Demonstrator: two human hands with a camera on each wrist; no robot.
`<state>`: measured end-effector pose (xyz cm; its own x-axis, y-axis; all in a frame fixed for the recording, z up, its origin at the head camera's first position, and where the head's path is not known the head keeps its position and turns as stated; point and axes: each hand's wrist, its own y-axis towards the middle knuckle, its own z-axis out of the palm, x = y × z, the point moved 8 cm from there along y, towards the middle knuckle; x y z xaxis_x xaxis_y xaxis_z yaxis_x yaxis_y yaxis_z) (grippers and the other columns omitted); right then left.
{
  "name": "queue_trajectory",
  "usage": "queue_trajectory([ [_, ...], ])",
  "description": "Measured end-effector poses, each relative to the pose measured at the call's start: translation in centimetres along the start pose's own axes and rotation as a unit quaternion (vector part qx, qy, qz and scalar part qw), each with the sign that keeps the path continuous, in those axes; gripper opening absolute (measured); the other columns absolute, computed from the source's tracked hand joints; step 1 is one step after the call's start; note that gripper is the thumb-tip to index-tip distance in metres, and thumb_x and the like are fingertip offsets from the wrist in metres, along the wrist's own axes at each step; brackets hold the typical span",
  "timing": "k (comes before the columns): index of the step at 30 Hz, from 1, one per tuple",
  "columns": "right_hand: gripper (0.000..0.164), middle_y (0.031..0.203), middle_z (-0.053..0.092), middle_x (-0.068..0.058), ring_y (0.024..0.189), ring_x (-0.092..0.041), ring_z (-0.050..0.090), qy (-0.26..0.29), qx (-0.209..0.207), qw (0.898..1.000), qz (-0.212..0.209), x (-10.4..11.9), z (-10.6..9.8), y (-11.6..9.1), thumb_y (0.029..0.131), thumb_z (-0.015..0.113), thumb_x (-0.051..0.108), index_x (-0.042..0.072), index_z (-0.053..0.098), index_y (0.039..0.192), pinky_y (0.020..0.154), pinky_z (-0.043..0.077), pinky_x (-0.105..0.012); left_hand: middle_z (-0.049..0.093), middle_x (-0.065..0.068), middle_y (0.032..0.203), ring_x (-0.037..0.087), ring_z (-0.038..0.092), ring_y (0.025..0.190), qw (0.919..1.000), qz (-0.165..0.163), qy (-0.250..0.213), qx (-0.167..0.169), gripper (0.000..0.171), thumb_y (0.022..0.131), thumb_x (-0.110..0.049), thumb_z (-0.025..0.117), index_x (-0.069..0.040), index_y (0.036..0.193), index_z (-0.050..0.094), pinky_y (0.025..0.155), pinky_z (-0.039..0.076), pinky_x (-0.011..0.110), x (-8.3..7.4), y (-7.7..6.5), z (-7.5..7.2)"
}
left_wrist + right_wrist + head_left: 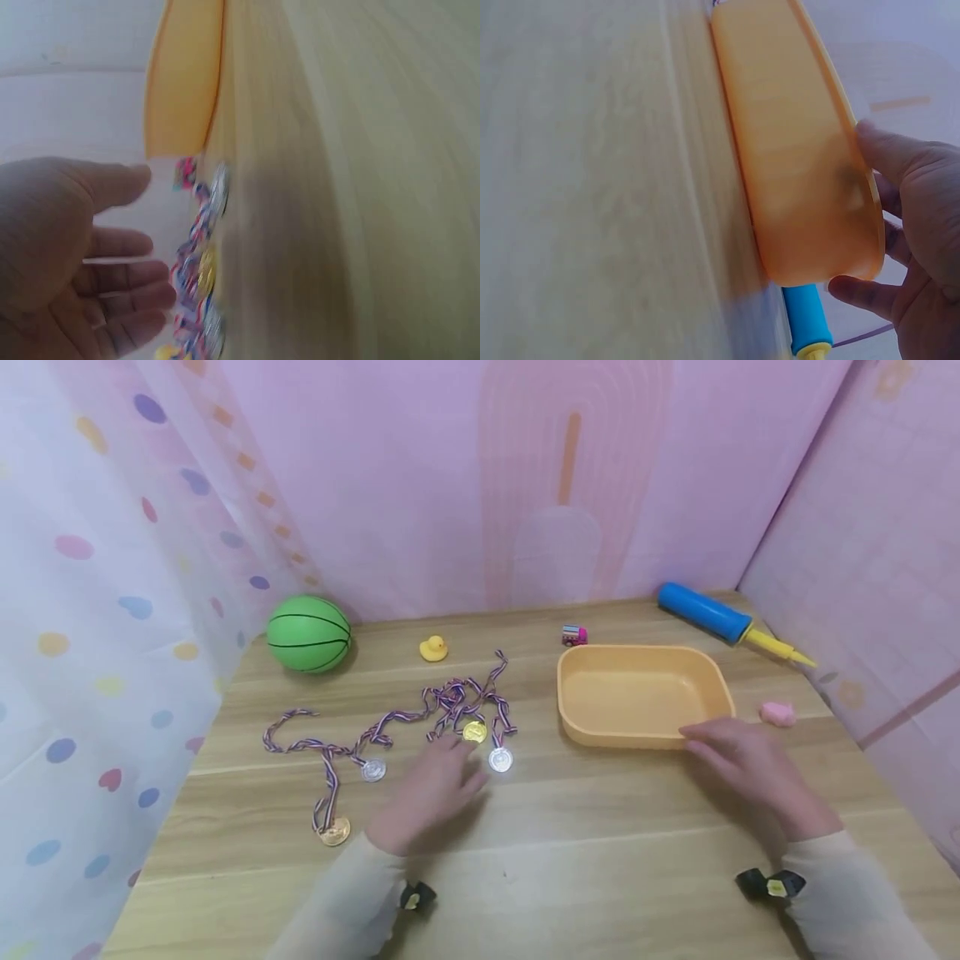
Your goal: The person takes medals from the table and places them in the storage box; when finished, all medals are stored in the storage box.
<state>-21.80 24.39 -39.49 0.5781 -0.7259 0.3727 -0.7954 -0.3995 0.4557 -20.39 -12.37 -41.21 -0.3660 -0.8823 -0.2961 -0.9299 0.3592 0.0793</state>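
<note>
My left hand (435, 789) hovers over the table with fingers loosely extended, holding nothing. Just beyond its fingertips are a gold medal (475, 732) and a silver medal (500, 760), their striped ribbons (453, 695) bunched together. To its left lie another silver medal (373, 769) and a bronze-gold medal (335, 832), their ribbons strung out and twisted. My right hand (753, 768) grips the rim of an orange plastic basin (637, 741) at the front right corner. In the right wrist view, the thumb (889, 150) is at the rim and other fingers pass behind it.
A green ball (309, 635) sits at the back left, with a yellow rubber duck (433, 648) to its right. Behind the basin is a small pink toy truck (574, 636). A blue hand pump (705, 612) and a pink toy (777, 714) lie at the right.
</note>
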Motion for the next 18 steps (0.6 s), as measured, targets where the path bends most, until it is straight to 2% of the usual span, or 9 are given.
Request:
queue_trajectory([
  [5, 0.020, 0.096, 0.072, 0.002, 0.087, -0.018, 0.065, -0.006, -0.007, 1.000, 0.005, 0.1, 0.5, 0.1, 0.082, 0.075, 0.007, 0.014, 0.073, 0.101, 0.079, 0.046, -0.026, 0.057, 0.002, 0.085, 0.019, 0.053, 0.081, 0.9989, -0.031, -0.036, 0.002, 0.026, 0.086, -0.031, 0.071, -0.007, 0.093, 0.064, 0.074, 0.047, 0.036, 0.0, 2.0, 1.8],
  [8, 0.021, 0.094, 0.072, 0.003, 0.086, -0.017, 0.065, -0.004, -0.011, 1.000, 0.003, 0.0, 0.7, 0.1, 0.082, 0.075, 0.006, 0.014, 0.074, 0.101, 0.078, 0.047, -0.026, 0.051, -0.002, 0.075, 0.017, 0.047, 0.072, 0.9974, -0.056, -0.045, 0.009, 0.025, 0.084, -0.035, 0.072, -0.013, 0.080, 0.060, 0.066, 0.043, 0.033, 0.1, 2.8, 2.5],
  [13, 0.020, 0.095, 0.071, 0.006, 0.086, -0.014, 0.063, 0.003, -0.007, 1.000, 0.018, -0.1, 0.9, 0.5, 0.083, 0.074, 0.008, 0.016, 0.074, 0.101, 0.079, 0.047, -0.024, 0.053, -0.001, 0.074, 0.017, 0.049, 0.070, 0.9958, -0.077, -0.050, 0.005, 0.028, 0.080, -0.037, 0.073, -0.013, 0.075, 0.060, 0.065, 0.044, 0.033, 0.0, 3.6, 3.3],
  [18, 0.018, 0.094, 0.071, 0.006, 0.086, -0.013, 0.063, 0.013, -0.008, 1.000, 0.025, 0.0, 1.1, 0.9, 0.085, 0.073, 0.009, 0.016, 0.075, 0.101, 0.078, 0.047, -0.023, 0.056, 0.001, 0.078, 0.018, 0.050, 0.073, 0.9949, -0.090, -0.046, -0.006, 0.028, 0.078, -0.034, 0.076, -0.009, 0.081, 0.065, 0.069, 0.047, 0.035, 0.0, 3.9, 3.7],
])
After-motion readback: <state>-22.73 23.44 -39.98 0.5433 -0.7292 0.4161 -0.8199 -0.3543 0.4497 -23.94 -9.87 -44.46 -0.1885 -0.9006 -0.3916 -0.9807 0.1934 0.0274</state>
